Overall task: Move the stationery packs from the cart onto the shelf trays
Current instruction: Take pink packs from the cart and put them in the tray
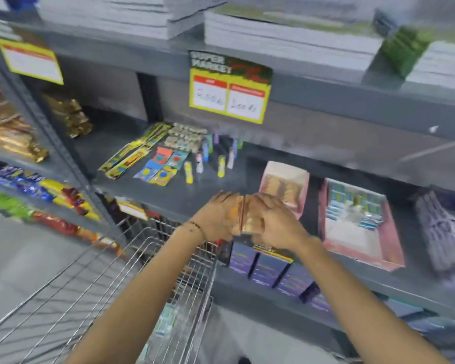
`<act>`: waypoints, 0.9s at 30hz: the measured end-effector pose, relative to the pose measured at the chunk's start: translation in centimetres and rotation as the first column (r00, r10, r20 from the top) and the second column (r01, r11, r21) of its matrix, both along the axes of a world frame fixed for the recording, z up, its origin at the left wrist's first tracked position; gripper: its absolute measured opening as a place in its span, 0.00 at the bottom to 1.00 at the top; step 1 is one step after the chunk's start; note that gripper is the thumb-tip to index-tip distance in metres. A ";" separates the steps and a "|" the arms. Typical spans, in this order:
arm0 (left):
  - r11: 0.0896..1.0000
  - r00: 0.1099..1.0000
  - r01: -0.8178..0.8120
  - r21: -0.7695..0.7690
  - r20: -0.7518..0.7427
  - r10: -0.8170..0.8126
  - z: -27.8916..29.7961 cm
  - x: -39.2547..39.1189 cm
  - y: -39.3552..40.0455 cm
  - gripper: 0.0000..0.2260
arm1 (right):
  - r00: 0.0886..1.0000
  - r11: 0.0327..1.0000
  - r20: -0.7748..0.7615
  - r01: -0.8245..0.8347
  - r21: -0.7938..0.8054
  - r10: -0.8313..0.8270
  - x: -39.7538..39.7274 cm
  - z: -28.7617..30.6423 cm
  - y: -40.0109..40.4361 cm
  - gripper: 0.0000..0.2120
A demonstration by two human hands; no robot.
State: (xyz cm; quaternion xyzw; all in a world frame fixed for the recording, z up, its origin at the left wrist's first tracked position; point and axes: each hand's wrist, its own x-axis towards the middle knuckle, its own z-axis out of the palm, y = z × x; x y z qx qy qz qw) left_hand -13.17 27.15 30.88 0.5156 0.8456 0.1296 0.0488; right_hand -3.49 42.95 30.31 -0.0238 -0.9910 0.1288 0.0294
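Observation:
Both hands meet over the front edge of the grey shelf (168, 195). My left hand (217, 215) and my right hand (269, 223) together grip a small stack of tan-orange stationery packs (244, 216), held upright between the palms. Just beyond the hands sits a pink shelf tray (301, 179) holding similar tan packs. A second, larger pink tray (352, 253) with blue-and-white packs lies to the right. The wire cart (95, 279) stands below my left arm, and a few packs (166, 321) show at its bottom. The whole frame is motion-blurred.
Loose glue sticks, erasers and carded items (166, 158) lie on the shelf's left part. A yellow price sign (227, 95) hangs from the upper shelf, which bears stacks of notebooks (286, 40). Purple boxes (263, 269) fill the lower shelf. Snack packets (37, 190) fill the left rack.

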 end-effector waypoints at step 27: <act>0.954 0.995 0.050 -0.296 0.094 -0.023 -0.1 -5.5 15.4 0.30 | 0.935 0.951 0.202 0.259 0.168 -0.291 -4.5 -1.2 11.8 0.38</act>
